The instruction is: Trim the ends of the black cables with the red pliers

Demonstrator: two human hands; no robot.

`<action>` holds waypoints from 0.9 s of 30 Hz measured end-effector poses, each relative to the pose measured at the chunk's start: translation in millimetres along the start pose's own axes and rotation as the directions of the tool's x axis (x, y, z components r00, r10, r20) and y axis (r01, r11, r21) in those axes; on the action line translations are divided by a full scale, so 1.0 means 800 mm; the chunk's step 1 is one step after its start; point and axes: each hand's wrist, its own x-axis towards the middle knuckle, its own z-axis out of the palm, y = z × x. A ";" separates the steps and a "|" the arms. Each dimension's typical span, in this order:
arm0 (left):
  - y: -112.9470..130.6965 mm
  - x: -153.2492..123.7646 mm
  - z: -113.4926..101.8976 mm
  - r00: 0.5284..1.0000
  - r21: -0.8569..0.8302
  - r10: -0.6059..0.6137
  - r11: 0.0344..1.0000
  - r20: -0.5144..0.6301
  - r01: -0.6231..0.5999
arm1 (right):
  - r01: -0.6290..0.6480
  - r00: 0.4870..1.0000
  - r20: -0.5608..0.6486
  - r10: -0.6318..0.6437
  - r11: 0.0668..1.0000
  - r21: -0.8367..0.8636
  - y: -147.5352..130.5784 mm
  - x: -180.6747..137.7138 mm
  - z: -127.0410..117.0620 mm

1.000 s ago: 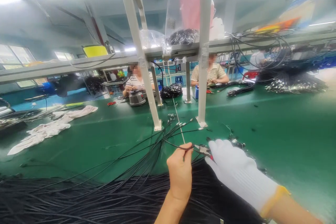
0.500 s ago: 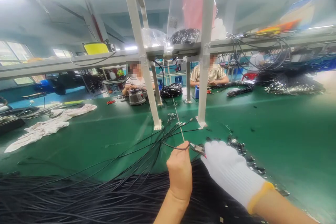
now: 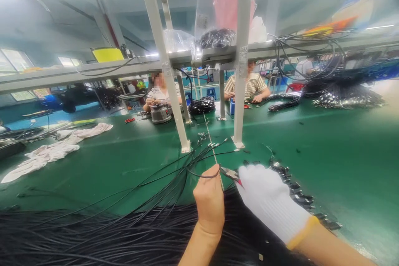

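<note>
My bare left hand (image 3: 209, 197) is closed around a black cable (image 3: 199, 175), pinching it near its end. In a white knitted glove with a yellow cuff, my right hand (image 3: 264, 197) grips a pair of pliers (image 3: 231, 174). The plier jaws point left and meet the cable end at my left fingertips; whether they are closed on it is too small to tell. Several loose cables with metal plug ends (image 3: 212, 146) fan out just beyond my hands. A thick heap of black cables (image 3: 93, 237) covers the near side of the green table (image 3: 109, 166).
Two metal posts (image 3: 239, 116) stand beyond my hands, bearing a shelf (image 3: 124, 63). Small black scraps (image 3: 301, 199) trail along the right. A white cloth (image 3: 52, 149) lies at left. Across the table sit two people (image 3: 247, 85), near a grey round device (image 3: 161, 114) and a cable coil (image 3: 202, 105).
Both hands have shifted slightly left in the picture, along with the whole scene. The pliers stay at the cable end, and both grips look the same.
</note>
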 end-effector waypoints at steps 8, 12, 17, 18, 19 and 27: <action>-0.001 -0.001 0.003 0.998 -0.039 -0.057 0.998 0.013 0.057 | 0.011 0.994 -0.105 -0.008 0.999 0.031 0.007 0.002 0.030; 0.004 -0.002 0.002 0.989 -0.147 -0.135 0.979 0.063 0.143 | 0.014 0.994 -0.113 -0.009 0.999 0.036 0.014 0.004 0.042; 0.012 0.013 -0.007 0.817 -0.361 -0.459 0.739 0.348 0.569 | 0.083 0.992 -0.101 -0.077 0.995 0.058 0.023 0.007 0.043; 0.012 0.018 -0.009 0.741 -0.396 -0.539 0.628 0.401 0.671 | 0.095 0.991 -0.099 -0.089 0.993 0.063 0.026 0.008 0.043; 0.012 0.023 -0.010 0.663 -0.433 -0.603 0.503 0.443 0.748 | 0.098 0.991 -0.101 -0.091 0.993 0.068 0.030 0.009 0.044; -0.001 0.036 -0.013 0.236 -0.431 -0.566 -0.238 0.790 0.871 | 0.134 0.956 -0.276 -0.097 0.984 0.118 0.060 0.010 0.071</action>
